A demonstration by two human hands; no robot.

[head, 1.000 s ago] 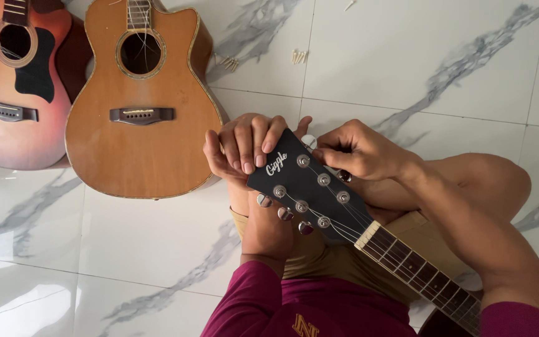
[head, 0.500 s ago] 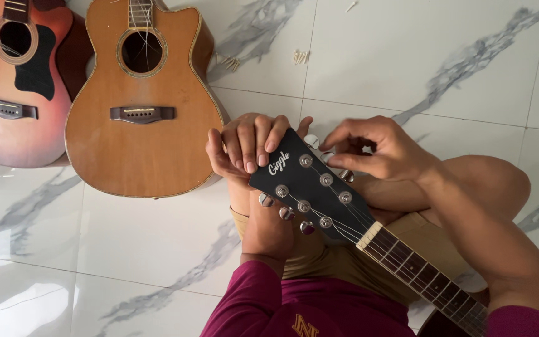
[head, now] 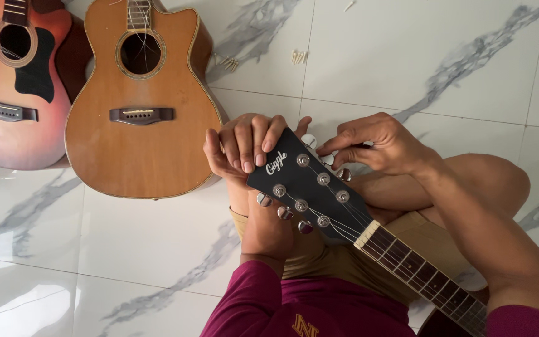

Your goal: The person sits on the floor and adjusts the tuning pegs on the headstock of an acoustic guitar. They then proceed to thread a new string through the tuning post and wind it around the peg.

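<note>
At frame centre the left hand (head: 244,146) grips the black headstock (head: 310,187) tip (fingers curled over), while the right hand (head: 378,143) pinches a tuning peg (head: 327,160).

The headstock (head: 307,181) has a glossy black face with shiny metal tuning pegs (head: 284,213). The nearer guitar body (head: 138,143) is smooth brown wood. The floor (head: 419,56) is polished white marble-look tile.

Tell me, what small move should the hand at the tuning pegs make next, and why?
Probably another small turn of the peg. The right hand pinches a silver tuning peg at the upper edge of the black guitar headstock, while the left hand steadies the headstock's tip, and the strings look threaded.
</note>
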